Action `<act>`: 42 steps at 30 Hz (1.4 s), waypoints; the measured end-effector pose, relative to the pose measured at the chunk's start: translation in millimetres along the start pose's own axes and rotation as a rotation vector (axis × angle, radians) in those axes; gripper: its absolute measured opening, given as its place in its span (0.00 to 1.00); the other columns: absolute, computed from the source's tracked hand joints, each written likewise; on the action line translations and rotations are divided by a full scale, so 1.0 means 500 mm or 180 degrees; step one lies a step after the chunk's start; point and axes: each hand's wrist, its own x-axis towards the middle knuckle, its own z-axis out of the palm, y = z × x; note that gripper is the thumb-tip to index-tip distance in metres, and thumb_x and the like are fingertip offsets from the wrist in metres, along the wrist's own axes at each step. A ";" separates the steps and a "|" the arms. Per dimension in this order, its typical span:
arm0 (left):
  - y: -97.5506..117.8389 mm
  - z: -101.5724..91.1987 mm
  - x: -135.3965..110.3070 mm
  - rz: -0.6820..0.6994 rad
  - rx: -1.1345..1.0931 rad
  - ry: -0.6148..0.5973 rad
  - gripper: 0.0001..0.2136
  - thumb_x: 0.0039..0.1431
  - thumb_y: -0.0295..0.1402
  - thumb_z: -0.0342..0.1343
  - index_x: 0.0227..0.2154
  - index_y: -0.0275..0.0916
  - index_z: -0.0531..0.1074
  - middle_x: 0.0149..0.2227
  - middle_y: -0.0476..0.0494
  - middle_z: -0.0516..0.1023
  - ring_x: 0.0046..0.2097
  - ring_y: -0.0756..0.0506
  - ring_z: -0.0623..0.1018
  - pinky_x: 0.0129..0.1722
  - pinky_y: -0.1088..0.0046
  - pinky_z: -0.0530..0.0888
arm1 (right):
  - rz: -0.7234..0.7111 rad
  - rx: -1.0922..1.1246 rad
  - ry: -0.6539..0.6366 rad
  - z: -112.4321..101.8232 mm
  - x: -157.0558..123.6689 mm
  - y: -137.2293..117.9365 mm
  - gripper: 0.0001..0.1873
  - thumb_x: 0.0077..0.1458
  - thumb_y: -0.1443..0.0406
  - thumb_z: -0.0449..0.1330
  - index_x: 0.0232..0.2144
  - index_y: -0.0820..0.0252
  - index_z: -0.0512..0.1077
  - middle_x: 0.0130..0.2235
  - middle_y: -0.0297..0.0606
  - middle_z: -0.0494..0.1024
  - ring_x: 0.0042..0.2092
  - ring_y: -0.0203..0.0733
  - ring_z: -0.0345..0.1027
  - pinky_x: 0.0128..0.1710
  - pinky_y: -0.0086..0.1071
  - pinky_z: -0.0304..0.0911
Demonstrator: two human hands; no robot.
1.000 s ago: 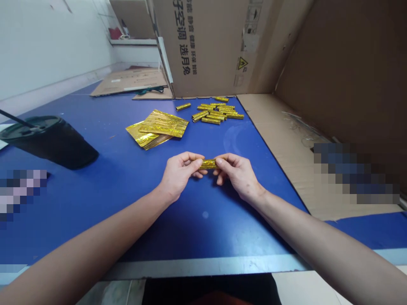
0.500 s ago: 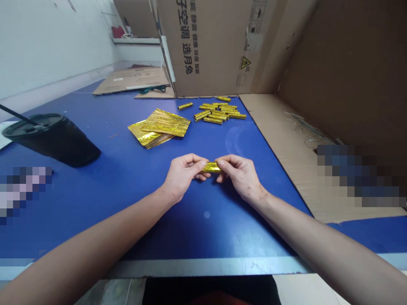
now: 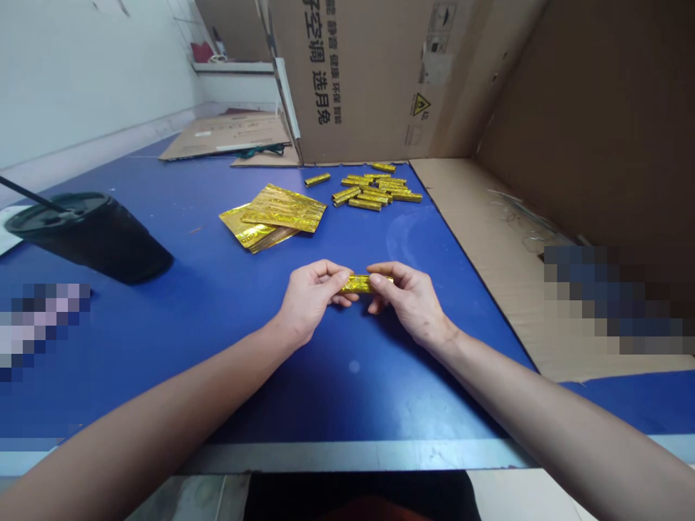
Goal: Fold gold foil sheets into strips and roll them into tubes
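Note:
Between my two hands, a narrow roll of shiny gold foil paper point(image 3: 358, 284) lies level, just above the blue table. My left hand point(image 3: 310, 298) pinches its left end between thumb and fingers. The thumb of my right hand point(image 3: 413, 297) presses on the roll's right part, with the forefinger behind it. Beyond my left hand rests a fanned stack of flat gold foil sheets point(image 3: 285, 210). Several finished-looking gold rolls point(image 3: 365, 205) lie in a loose pile farther back, and a single gold roll point(image 3: 317, 180) sits apart to their left.
A dark lidded cup with a straw point(image 3: 103, 235) stands at the left. Large cardboard point(image 3: 374, 87) rises behind the rolls, and a cardboard sheet point(image 3: 489, 268) covers the right side. Flat cardboard point(image 3: 217, 135) lies at the back left. The table's front edge point(image 3: 352, 457) is close to me.
My right fingers have shifted their hold on the gold roll, so more of its right end shows. My left hand keeps its pinch nearly in place.

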 end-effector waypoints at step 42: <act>-0.003 0.001 0.001 0.0043 0.0140 -0.0152 0.12 0.43 0.32 0.61 0.31 0.31 0.69 0.25 0.46 0.75 0.24 0.51 0.74 0.23 0.77 0.71 | -0.0058 0.0220 0.0017 0.009 0.002 -0.003 0.10 0.44 0.63 0.60 0.31 0.63 0.69 0.19 0.28 0.72 0.20 0.31 0.66 0.22 0.26 0.63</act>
